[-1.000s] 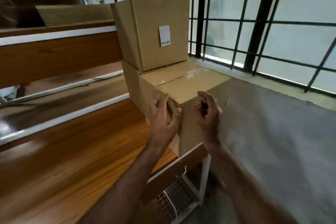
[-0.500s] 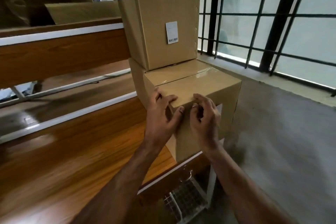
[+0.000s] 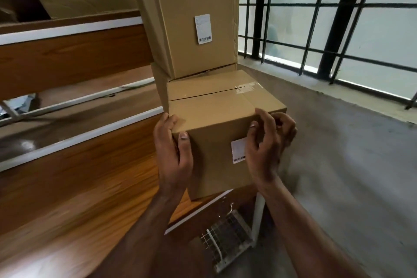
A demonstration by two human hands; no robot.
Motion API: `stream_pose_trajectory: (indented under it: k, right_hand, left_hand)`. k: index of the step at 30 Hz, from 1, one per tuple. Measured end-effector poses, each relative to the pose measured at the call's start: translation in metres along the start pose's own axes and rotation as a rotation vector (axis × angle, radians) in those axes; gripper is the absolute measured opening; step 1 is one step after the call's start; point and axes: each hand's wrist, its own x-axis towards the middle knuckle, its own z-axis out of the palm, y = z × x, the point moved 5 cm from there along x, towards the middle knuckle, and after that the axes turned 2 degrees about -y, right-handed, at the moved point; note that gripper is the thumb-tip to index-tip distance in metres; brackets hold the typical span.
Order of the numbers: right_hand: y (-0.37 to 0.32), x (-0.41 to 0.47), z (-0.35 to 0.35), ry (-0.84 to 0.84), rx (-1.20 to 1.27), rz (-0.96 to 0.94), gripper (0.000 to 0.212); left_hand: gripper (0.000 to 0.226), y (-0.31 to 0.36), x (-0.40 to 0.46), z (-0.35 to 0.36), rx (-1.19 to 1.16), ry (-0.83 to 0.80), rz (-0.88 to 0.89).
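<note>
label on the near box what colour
Label on the box is white, dark barcode at bottom; head view.

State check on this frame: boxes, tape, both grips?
front box: flaps closed and taped, on the table corner.
upper box: upright, stacked on lower box behind.
left grip: holds front box's left edge.
right grip: fingers curled at front box's right top edge, hold unclear.

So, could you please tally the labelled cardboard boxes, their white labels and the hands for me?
Labelled cardboard boxes: 2, front box and tall box
White labels: 2, front label and upper label
Hands: 2, left hand and right hand
Total: 6
</note>
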Motion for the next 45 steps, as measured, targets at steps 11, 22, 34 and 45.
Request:
stream_pose_trajectory:
  k: [11,22,34,45]
  right_hand:
    - [0.010,-0.032,-0.004,-0.080,0.341,0.195,0.062]
    - [0.005,-0.071,-0.009,-0.135,0.227,0.365,0.063]
    - [-0.072,-0.105,-0.013,-0.196,0.285,0.378,0.063]
    - [-0.197,-0.155,0.003,-0.302,0.310,0.248,0.060]
  left_hand:
    - [0.083,-0.027,-0.030,-0.013,-0.192,0.158,-0.399]
    - [0.050,-0.039,-0.071,-0.017,-0.324,-0.044,-0.589]
    - [0.044,-0.045,-0.079,-0.101,-0.371,0.059,-0.658]
    - [0.035,-0.061,-0.084,-0.248,-0.337,0.143,-0.656]
